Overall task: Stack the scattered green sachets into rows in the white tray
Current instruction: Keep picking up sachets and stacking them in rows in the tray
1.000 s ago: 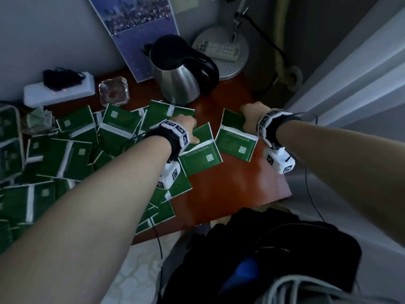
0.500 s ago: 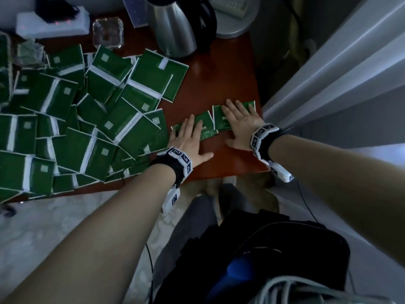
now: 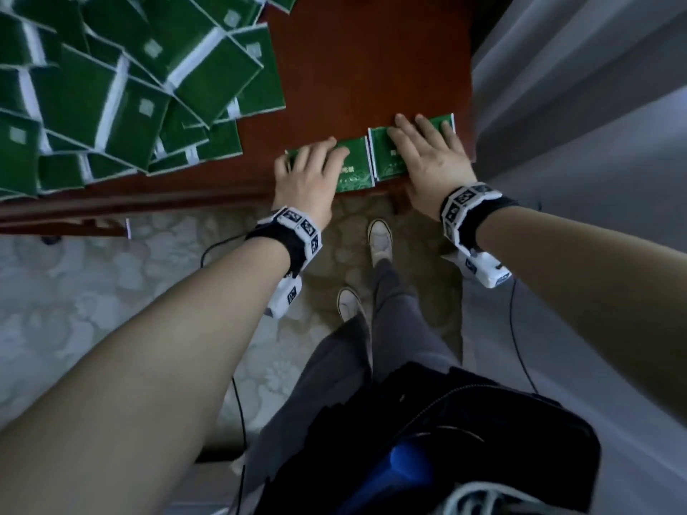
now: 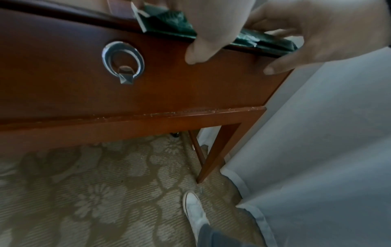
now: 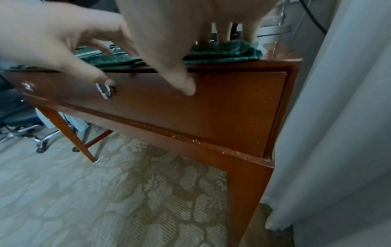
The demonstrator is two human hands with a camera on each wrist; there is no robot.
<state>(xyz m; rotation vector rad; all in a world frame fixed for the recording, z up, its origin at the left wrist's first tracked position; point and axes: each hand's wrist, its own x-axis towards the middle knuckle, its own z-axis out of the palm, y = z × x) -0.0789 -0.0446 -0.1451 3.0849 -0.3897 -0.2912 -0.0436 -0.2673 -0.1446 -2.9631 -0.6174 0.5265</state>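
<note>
Two green sachets lie side by side at the front right edge of the wooden table (image 3: 371, 68). My left hand (image 3: 308, 169) lies flat with straight fingers on the left sachet (image 3: 353, 169), whose front edge juts over the table edge. My right hand (image 3: 423, 154) presses flat on the right sachet (image 3: 386, 161). In the left wrist view the left sachet (image 4: 169, 21) overhangs the edge under my fingers. In the right wrist view the right sachet (image 5: 228, 50) lies under my fingertips. A heap of several green sachets (image 3: 111, 87) covers the table's left part. No white tray is in view.
Below the tabletop is a drawer front (image 4: 148, 75) with a metal ring pull (image 4: 123, 61). A pale curtain (image 3: 576, 105) hangs close to the table's right side. My shoes (image 3: 380, 236) stand on patterned carpet. A dark bag (image 3: 464, 440) hangs at my front.
Both hands have slid the two sachets toward the table's front edge, and the left one now overhangs it. My view has tilted further down, so the kettle and back of the table are gone.
</note>
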